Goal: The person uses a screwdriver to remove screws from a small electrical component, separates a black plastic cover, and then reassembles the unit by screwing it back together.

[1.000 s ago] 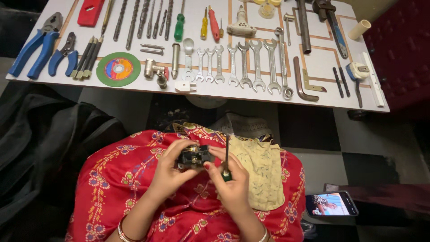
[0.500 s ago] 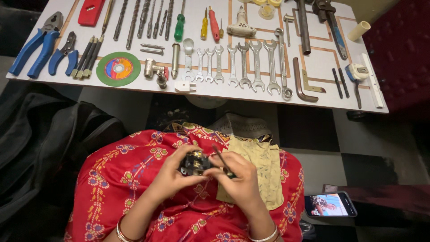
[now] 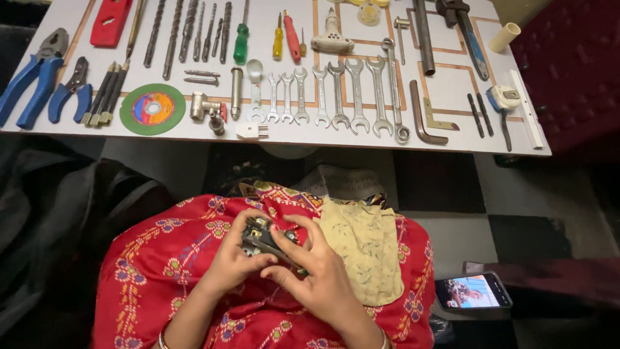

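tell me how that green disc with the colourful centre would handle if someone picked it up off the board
The green disc lies flat on the white board, so it probably won't roll unless stood on edge. It looks thin and rigid, likely light for its width. Lying flush, it may be awkward to lift; sliding it toward the board's edge might help.

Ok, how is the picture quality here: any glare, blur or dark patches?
Head view: the white board of tools is evenly lit and sharp, no strong glare; the left hand and right hand on the small dark part are fairly sharp; the floor at left and right falls into deep shadow; the phone screen glows bright.
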